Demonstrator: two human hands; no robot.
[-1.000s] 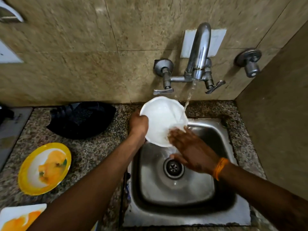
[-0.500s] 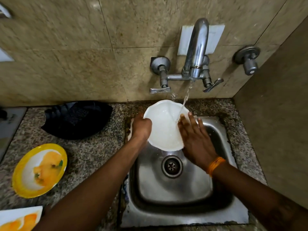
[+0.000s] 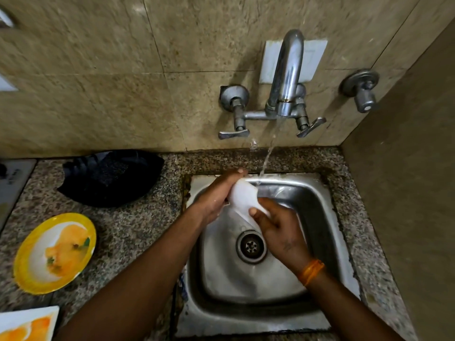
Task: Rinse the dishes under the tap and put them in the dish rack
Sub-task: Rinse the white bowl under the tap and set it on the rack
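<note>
- White plate [image 3: 242,199] held edge-on over the back of the steel sink [image 3: 320,217], between both hands, just under the tap's stream.
- Left hand [image 3: 216,195]: fingers laid along the plate's left face, tips reaching past its top edge; grip wrapped on the plate.
- Right hand [image 3: 278,227]: thumb and fingers curled round the plate's lower right edge, grasping it. Orange band [image 3: 310,271] on that wrist.
- Tap [image 3: 286,77] wall-mounted, curved spout, two lever handles; water [image 3: 268,153] runs in a thin slanting line to the sink's back rim, beside the plate's top.
- A separate valve [image 3: 362,92] sits on the wall to the right of the tap.
- Sink: square basin, round drain [image 3: 251,246] at centre, wet and shiny.
- Bench [image 3: 138,230]: speckled granite, surrounds the sink on left, back and right.
- On the bench, left of the sink: a black dish rack [image 3: 110,178] near the wall; a yellow-rimmed plate [image 3: 55,253] with orange food stains; a white square plate [image 3: 27,323] with orange stains, cut off at the lower left corner.
- Walls [image 3: 98,82]: beige mottled tile behind; a plain brownish wall closes the corner on the right.
</note>
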